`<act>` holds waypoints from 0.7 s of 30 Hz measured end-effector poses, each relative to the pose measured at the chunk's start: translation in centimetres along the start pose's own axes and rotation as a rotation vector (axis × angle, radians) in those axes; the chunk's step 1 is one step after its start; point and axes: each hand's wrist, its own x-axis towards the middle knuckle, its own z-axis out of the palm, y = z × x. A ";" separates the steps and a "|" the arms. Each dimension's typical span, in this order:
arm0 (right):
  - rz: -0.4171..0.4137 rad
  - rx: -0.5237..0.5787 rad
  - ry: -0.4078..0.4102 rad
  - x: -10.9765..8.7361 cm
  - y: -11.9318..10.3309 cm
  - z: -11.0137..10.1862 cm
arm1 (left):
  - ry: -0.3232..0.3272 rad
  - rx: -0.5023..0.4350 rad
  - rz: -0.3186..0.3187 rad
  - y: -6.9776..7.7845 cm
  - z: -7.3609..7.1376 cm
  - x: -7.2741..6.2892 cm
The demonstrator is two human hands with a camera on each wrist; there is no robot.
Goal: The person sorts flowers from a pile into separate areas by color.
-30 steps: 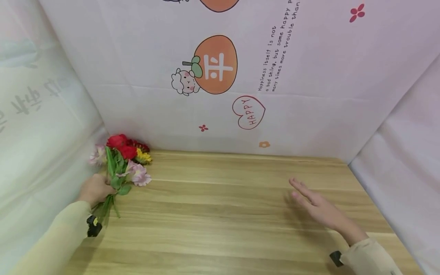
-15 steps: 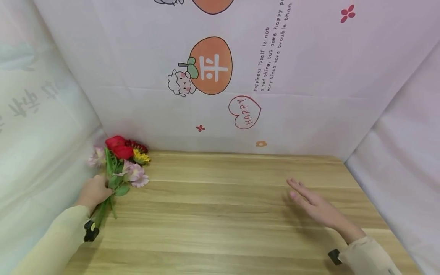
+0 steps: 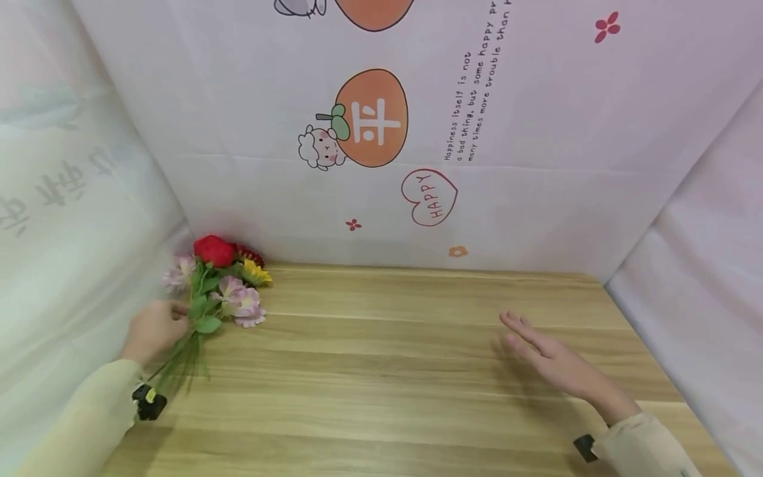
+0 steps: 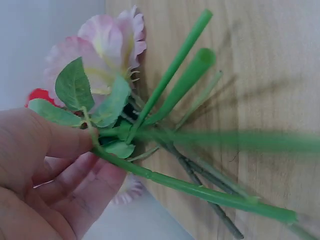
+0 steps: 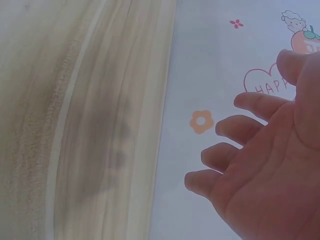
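At the table's far left corner lies a bunch of artificial flowers with pink blooms [image 3: 241,301], a red bloom [image 3: 214,251], a dark red one behind it and a yellow flower [image 3: 256,272]. My left hand [image 3: 156,330] is at the left side of the bunch. In the left wrist view its thumb and fingers pinch a green flower stem [image 4: 200,192] just below its leaves [image 4: 74,84]. Other stems [image 4: 185,75] fan out over the wood beside it. My right hand [image 3: 554,361] is held over the table's right side, fingers extended, palm facing inward and holding nothing.
The wooden tabletop [image 3: 369,371] spans between white cloth walls. A printed back cloth [image 3: 286,205] meets its far edge; side cloths [image 3: 53,265] hang close to the left hand and the flowers. Each wrist wears a small black camera [image 3: 149,401].
Two bright red blooms showed earlier; one shows now. My left hand has shifted slightly left, its grip moving to the bunch's left edge. The right hand has stayed in place.
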 end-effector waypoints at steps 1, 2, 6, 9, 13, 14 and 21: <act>-0.004 -0.004 0.005 0.0 0.1 0.0 | 0.008 -0.008 -0.002 0.1 -0.2 0.0; -0.007 -0.008 0.010 -0.1 0.1 0.1 | 0.022 -0.013 -0.004 0.1 -0.3 0.0; -0.012 -0.033 0.035 -0.3 0.4 0.2 | 0.099 -0.030 0.005 0.9 -1.2 -0.2; -0.009 -0.041 0.044 -0.4 0.5 0.2 | 0.163 -0.028 0.031 1.7 -1.8 -0.2; -0.001 -0.033 0.042 -0.6 0.5 0.1 | 0.202 -0.041 0.059 2.8 -2.4 0.0; 0.000 -0.033 0.042 -0.6 0.5 0.1 | 0.201 -0.052 0.061 3.2 -2.5 0.0; -0.002 -0.063 0.044 -0.6 0.0 0.3 | 0.136 -0.205 0.053 7.4 -2.2 0.3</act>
